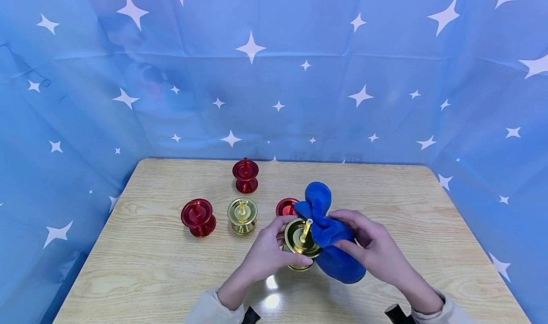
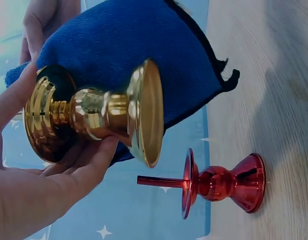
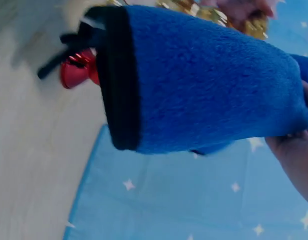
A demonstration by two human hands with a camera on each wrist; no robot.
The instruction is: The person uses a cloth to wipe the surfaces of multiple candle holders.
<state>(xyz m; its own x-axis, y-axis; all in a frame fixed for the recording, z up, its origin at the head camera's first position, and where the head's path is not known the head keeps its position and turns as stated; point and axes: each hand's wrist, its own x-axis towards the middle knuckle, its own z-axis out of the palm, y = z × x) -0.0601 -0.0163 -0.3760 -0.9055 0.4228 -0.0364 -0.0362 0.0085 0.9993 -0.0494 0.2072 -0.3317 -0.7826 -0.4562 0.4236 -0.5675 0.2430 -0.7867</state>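
A shiny gold candle holder [image 1: 295, 240] with an upright spike is held off the table by my left hand [image 1: 270, 250], fingers and thumb around it just below its dish. In the left wrist view its flared base [image 2: 151, 112] faces the tabletop. My right hand [image 1: 376, 248] pinches a bunched blue cloth [image 1: 338, 264] against the right side of the gold dish. Dark edging [image 3: 121, 80] and a loose loop show on the cloth in the right wrist view. Behind the held piece, a red candle holder [image 1: 286, 207] is partly hidden by cloth and hand.
Left of my hands stand another gold candle holder [image 1: 242, 214], a red one [image 1: 199, 217] further left, and a red one [image 1: 246, 175] near the back edge. The wooden table [image 1: 141, 267] meets a blue star-patterned curtain [image 1: 205, 76] behind and at both sides.
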